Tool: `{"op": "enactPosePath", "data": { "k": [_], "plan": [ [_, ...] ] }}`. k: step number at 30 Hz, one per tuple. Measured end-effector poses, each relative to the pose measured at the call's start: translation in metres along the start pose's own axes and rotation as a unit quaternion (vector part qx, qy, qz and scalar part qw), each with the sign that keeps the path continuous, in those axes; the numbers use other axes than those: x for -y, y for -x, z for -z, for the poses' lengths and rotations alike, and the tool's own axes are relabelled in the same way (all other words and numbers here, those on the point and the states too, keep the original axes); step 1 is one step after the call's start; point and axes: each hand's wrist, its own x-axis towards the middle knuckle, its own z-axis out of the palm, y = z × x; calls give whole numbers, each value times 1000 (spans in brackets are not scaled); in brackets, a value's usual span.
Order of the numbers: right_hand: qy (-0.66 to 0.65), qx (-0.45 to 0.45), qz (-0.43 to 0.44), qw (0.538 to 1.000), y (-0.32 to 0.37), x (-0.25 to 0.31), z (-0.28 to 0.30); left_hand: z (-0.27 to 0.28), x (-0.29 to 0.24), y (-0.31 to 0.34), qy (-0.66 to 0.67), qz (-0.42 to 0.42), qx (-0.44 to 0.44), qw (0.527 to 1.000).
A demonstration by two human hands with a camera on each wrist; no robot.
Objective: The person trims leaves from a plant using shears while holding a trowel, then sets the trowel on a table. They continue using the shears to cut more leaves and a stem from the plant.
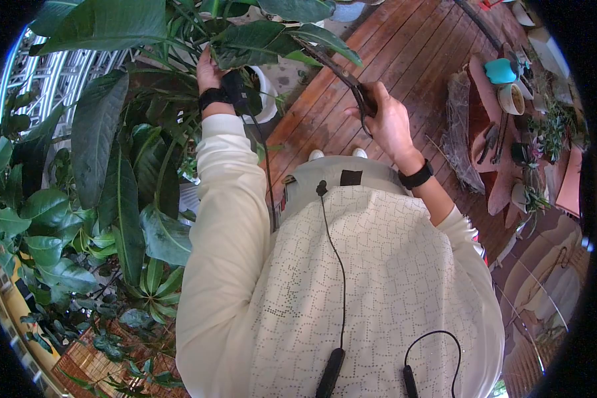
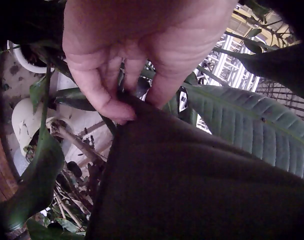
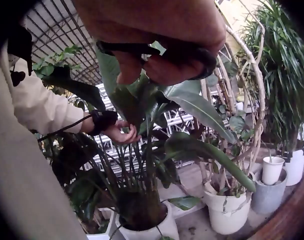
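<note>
My left hand [image 1: 207,73] [image 2: 147,45] pinches the edge of a broad, dark green leaf [image 2: 192,180] between thumb and fingers. In the head view, a large leaf [image 1: 249,45] lies beside that hand. My right hand [image 1: 391,125] [image 3: 157,25] grips dark-handled scissors [image 1: 343,74], with fingers through the handle loops [image 3: 208,62]. Their blades point up and left toward the leaves, and the tips are partly hidden there. The right wrist view also shows the left hand [image 3: 123,134] among the stems of the potted plant, above its white pot [image 3: 149,232].
Dense foliage [image 1: 119,199] fills the left side. Wooden decking [image 1: 411,50] lies ahead. At the right, a wooden slab [image 1: 484,113] bears a turquoise pot [image 1: 501,71] and small planters. More pots [image 3: 227,215] stand behind the plant. A black cable [image 1: 266,166] hangs from my left wrist.
</note>
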Motion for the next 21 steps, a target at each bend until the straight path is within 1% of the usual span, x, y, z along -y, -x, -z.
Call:
{"op": "enactPosePath", "data": {
  "k": [2, 5, 7, 9, 10, 12, 15, 16, 18, 20, 21],
  "plan": [
    [13, -12, 10, 1000, 0, -3, -2, -2, -3, 2, 16, 27, 16, 999],
    [31, -27, 24, 999, -1, -8, -5, -16, -10, 18, 11, 31, -3, 999],
    [37, -30, 28, 998, -2, -11, -6, -15, -8, 14, 8, 24, -1, 1000],
    [48, -29, 19, 998, -3, -11, -6, -6, -3, 5, 4, 18, 1, 1000],
    [48, -29, 19, 998, -3, -10, -5, 0, -1, 0, -3, 12, 18, 1000],
    [60, -2, -23, 998, -6, 1, 2, 3, 0, -1, -11, 6, 35, 999],
    [71, 7, -26, 997, -9, 3, 4, 5, -2, 1, -35, -9, 52, 998],
    [71, 7, -26, 997, -10, 4, 5, 5, -3, 2, -41, -5, 39, 998],
    [62, -12, 8, 998, -11, 9, 7, -1, -8, 10, -48, -2, 25, 999],
    [65, -14, 12, 998, -13, 5, 2, -9, -9, 17, -54, 5, -7, 998],
    [68, -16, 16, 997, -13, 5, 1, -8, -8, 16, -54, 5, -7, 998]
  ]
}}
